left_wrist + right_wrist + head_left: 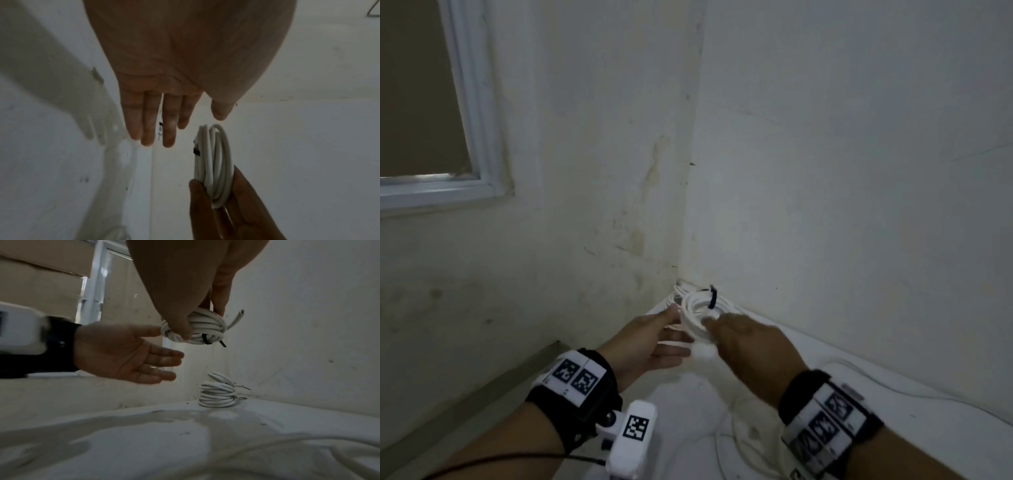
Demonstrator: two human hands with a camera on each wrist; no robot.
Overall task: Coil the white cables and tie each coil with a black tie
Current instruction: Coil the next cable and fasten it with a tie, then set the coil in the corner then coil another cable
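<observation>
- Right hand point(185, 305) pinching a coiled bundle of round white plastic cable point(197, 331) between thumb and fingers, above the white desk point(144, 434).
- Thin black tie point(205, 340) wrapping that coil, ends sticking out.
- Left hand point(127, 353) hovering just beside, palm up, fingers straight, holding nothing.
- Stacked tied white cable coils point(218, 392) lying in the desk's corner against the walls.
- Loose white cable point(739, 442) trailing across the desk.

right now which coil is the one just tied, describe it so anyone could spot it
Look to the corner where the two walls meet the white surface. A stack of coils lies there; above it the right hand holds one coil in the air. It alone is off the surface, with a black tie round it.
</observation>
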